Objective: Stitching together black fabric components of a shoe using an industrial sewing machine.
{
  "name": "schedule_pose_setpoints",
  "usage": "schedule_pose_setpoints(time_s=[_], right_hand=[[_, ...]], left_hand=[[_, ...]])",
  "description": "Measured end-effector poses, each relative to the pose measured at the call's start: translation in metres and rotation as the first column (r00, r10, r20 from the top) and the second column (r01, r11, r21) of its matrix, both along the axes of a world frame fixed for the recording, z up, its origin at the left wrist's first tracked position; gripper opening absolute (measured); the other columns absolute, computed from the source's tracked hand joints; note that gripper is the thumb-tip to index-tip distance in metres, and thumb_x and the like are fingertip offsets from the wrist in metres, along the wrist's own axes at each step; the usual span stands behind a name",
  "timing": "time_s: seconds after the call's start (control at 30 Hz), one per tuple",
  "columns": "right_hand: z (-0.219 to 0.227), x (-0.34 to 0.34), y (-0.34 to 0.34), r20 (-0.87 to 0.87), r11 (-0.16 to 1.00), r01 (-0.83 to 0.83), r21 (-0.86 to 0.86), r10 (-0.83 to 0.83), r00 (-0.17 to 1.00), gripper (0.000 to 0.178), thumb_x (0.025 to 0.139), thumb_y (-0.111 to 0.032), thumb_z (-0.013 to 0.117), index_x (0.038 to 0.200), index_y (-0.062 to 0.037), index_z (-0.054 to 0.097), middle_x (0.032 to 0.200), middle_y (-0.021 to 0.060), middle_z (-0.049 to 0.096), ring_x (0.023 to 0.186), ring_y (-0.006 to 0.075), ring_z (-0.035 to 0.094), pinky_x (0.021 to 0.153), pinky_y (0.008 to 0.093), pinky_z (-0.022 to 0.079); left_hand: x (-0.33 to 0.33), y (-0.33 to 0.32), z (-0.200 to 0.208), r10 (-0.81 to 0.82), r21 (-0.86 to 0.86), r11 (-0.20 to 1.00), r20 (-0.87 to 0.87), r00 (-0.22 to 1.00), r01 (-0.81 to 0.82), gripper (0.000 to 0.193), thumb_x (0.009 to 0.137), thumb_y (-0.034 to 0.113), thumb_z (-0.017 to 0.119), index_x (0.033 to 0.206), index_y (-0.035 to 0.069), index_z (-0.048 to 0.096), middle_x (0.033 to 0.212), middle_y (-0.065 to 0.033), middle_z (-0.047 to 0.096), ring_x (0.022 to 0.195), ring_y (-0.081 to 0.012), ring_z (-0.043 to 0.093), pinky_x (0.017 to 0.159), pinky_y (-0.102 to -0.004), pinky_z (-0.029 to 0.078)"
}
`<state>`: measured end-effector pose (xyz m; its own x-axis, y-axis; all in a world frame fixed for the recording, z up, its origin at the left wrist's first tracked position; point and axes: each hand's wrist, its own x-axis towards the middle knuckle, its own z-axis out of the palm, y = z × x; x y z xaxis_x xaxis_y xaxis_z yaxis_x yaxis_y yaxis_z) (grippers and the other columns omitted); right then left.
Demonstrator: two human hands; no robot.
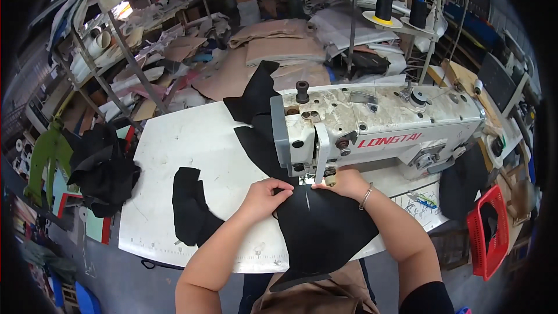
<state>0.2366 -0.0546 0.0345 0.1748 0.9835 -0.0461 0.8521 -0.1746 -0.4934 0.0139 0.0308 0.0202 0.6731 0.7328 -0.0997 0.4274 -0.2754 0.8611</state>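
Observation:
A large black fabric piece (325,229) lies under the needle of a white sewing machine (378,116) and hangs over the table's front edge toward my lap. Left of the needle, my left hand (264,199) pinches the fabric's edge between thumb and fingers. My right hand (347,185), with a bracelet at the wrist, grips the same fabric beside the presser foot; some of its fingers are hidden by the machine head. A short pale line marks the fabric below the needle. Behind the needle, more black fabric (256,142) trails across the table to the far side.
A separate black cut piece (189,209) rests on the white table (157,157) at left. Beyond that edge sits a black fabric heap (102,168). A red basket (488,232) stands at right. Thread cones (383,4) are mounted at the back, before piled material.

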Motion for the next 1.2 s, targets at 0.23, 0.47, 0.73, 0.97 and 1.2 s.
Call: schedule_pose_setpoints(time_s=[0.23,0.47,0.73,0.97,1.2], right_hand=[[0.018,-0.006,-0.001,0.041,1.0,0.009,-0.024,-0.008,0.999,0.062,0.069,-0.056,0.074,0.093,0.0009,0.068,0.087,0.0192,0.067,0.086,0.0339,0.065,0.08,0.0412,0.05],[0.008,-0.004,0.001,0.092,1.0,0.0,-0.027,0.002,0.996,0.069,0.069,-0.056,0.074,0.105,0.0016,0.064,0.101,0.0216,0.065,0.098,0.0359,0.062,0.087,0.0417,0.047],[-0.005,-0.002,0.001,0.073,0.994,-0.013,0.108,0.005,0.997,0.072,0.068,-0.057,0.074,0.106,0.0032,0.063,0.103,0.0225,0.064,0.099,0.0363,0.061,0.089,0.0415,0.047],[-0.013,0.0,-0.001,0.116,0.975,-0.014,0.223,-0.012,0.993,0.067,0.072,-0.057,0.072,0.103,0.0017,0.066,0.098,0.021,0.066,0.096,0.035,0.062,0.088,0.0417,0.047],[-0.016,0.002,0.002,0.104,0.98,-0.042,0.192,0.022,0.994,0.068,0.073,-0.059,0.069,0.104,0.0016,0.065,0.099,0.0221,0.065,0.095,0.0352,0.062,0.086,0.0417,0.047]], left_hand=[[0.002,0.001,-0.005,0.005,0.117,0.993,0.041,0.999,-0.01,0.016,0.083,0.014,0.07,0.095,0.005,0.073,0.086,-0.0023,0.064,0.067,-0.0084,0.052,0.062,-0.0232,0.043],[0.002,0.004,-0.01,-0.006,0.061,0.998,0.092,0.996,0.0,0.015,0.082,0.013,0.07,0.095,0.005,0.073,0.088,-0.0045,0.065,0.073,-0.011,0.056,0.066,-0.0241,0.045],[0.002,0.004,-0.014,-0.005,0.108,0.994,0.103,0.995,-0.006,0.015,0.081,0.012,0.07,0.094,0.004,0.072,0.091,-0.005,0.065,0.081,-0.0131,0.059,0.072,-0.0244,0.046],[0.004,0.003,-0.01,0.0,0.136,0.991,0.09,0.996,-0.012,0.016,0.082,0.016,0.068,0.094,0.007,0.073,0.094,-0.0076,0.065,0.083,-0.0203,0.064,0.077,-0.0284,0.05],[0.004,0.002,-0.011,0.013,0.173,0.985,0.083,0.996,-0.027,0.016,0.083,0.015,0.068,0.095,0.007,0.072,0.096,-0.0081,0.065,0.083,-0.0214,0.064,0.077,-0.0293,0.051]])
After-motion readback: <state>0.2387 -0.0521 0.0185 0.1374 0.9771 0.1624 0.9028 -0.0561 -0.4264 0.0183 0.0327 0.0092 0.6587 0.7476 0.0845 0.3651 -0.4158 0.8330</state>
